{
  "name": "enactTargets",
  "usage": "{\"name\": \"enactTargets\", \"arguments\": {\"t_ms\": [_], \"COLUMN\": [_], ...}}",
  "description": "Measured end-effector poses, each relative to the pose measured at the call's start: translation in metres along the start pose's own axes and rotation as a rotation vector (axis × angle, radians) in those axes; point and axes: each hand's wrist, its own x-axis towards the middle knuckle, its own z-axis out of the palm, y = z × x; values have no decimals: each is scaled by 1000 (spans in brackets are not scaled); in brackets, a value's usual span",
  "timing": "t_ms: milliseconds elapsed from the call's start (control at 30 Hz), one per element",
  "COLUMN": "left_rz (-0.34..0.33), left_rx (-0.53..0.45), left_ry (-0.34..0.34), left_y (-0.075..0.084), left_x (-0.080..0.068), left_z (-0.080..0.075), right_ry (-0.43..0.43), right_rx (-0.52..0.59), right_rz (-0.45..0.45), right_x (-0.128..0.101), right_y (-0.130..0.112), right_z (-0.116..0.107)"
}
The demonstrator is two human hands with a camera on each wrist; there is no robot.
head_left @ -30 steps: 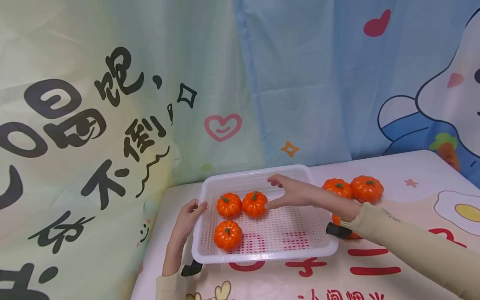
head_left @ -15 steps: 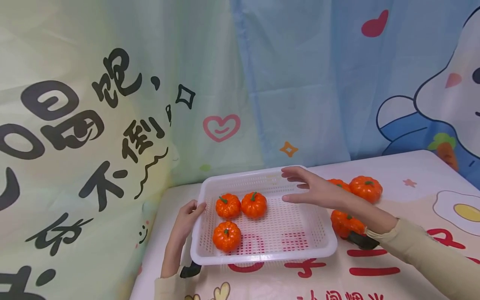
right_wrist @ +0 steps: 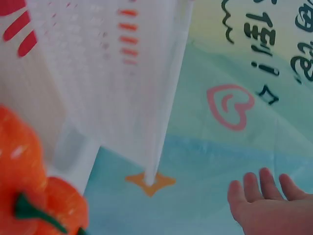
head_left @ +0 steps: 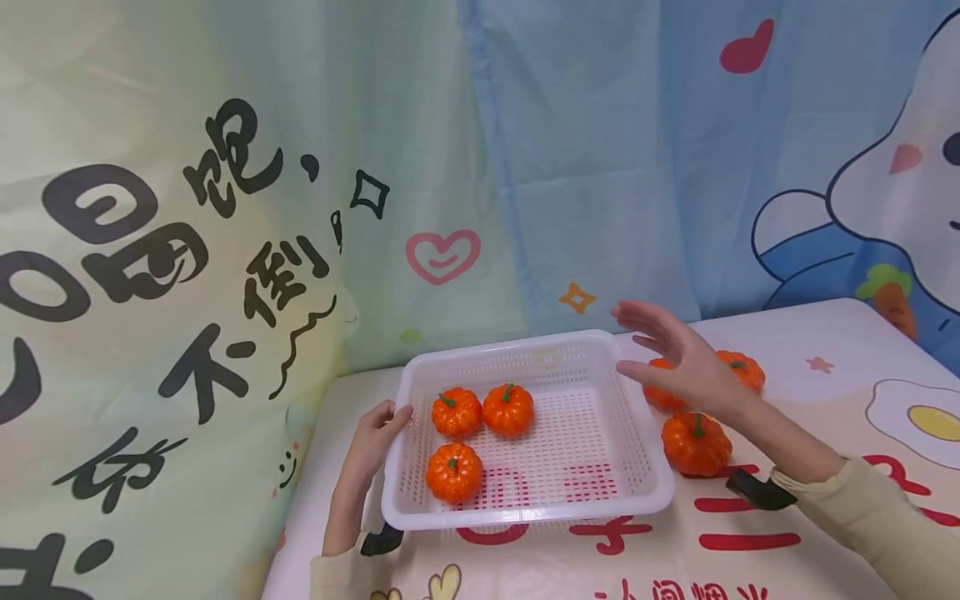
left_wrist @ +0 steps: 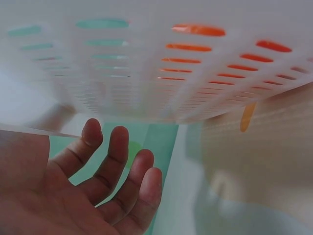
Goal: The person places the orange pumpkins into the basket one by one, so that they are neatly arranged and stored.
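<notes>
A white plastic basket (head_left: 525, 518) with slotted sides holds three small orange pumpkins, one (head_left: 454, 472) at the front left and two (head_left: 508, 409) behind it. My left hand (head_left: 372, 442) grips the basket's left rim, thumb over the edge. From below, the left wrist view shows that hand's fingers (left_wrist: 117, 147) bent beside the basket wall. To the right of the basket, my right hand (head_left: 686, 362) is raised with fingers spread and nothing in it. It partly covers two pumpkins (head_left: 742, 371) on the table; a third (head_left: 697, 444) lies nearer, beside the basket's right wall.
The table (head_left: 817, 333) has a printed cloth with red lettering and a fried egg (head_left: 930, 421). A printed curtain (head_left: 600, 167) hangs right behind the basket. Dark bands (head_left: 761, 489) are on both wrists.
My right hand has drawn out from over the basket, moving right to above the loose pumpkins. The left hand, basket and its three pumpkins have stayed in place.
</notes>
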Motion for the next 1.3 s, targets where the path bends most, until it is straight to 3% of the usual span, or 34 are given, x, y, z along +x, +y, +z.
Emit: {"name": "enactTargets", "arguments": {"t_ms": [133,300,533,733,1000,1300], "left_rz": [-13,-2,8,-3,-20,-8], "left_rx": [-4,1,0,-11,-16,-24], "left_ry": [6,31,35,34,2,8], "left_y": [-14,-34,-39,-35,-3,-1], "left_x": [9,19,21,21,2,0], "left_z": [1,2,3,3,1,1], "right_ry": [79,172,281,283,275,180], "right_rx": [5,-74,-191,-208,-212,-283], "right_rz": [40,118,184,248,336,412], "right_x": [-6,-13,-27,-40,-49,-52], "right_y": [11,34,76,102,125,148], "right_z": [-15,-35,-63,-77,-86,-92]}}
